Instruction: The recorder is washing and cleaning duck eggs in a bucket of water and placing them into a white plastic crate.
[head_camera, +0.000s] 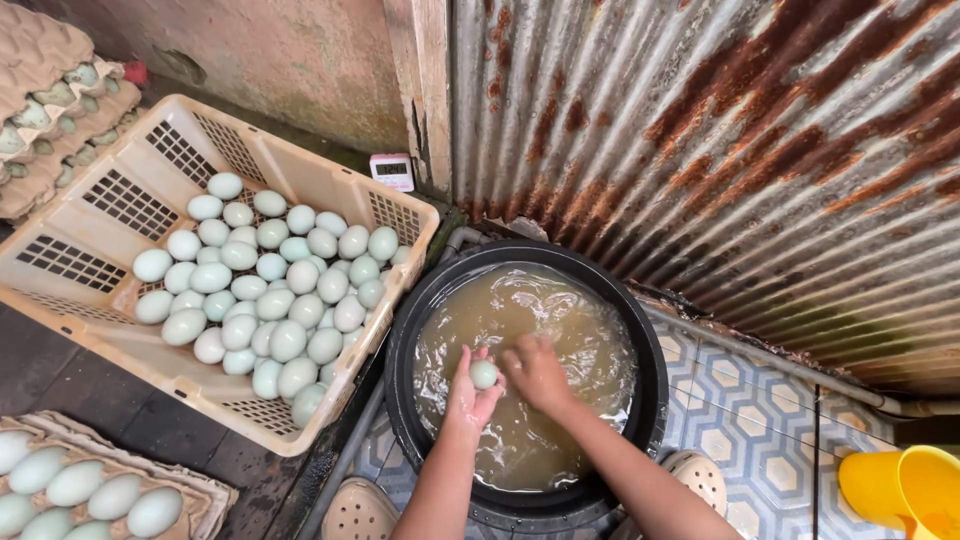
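Presently, head view: the left hand (468, 392) has its grip closed around a pale green egg (484, 374), held just above the murky brown water in a round black tub (650, 400). The right hand (537, 370) rests just beside the egg, fingers curled; whether its grip pinches anything cannot be told. Left of the tub, a beige plastic crate (120, 200) holds many pale eggs. A cardboard egg tray (200, 495) lies at lower left, a yellow scoop (905, 490) at lower right.

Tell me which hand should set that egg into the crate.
Left, probably. The left hand already holds the egg over the basin, and the crate sits on that side. The right hand is farther from it, fingers at the water.
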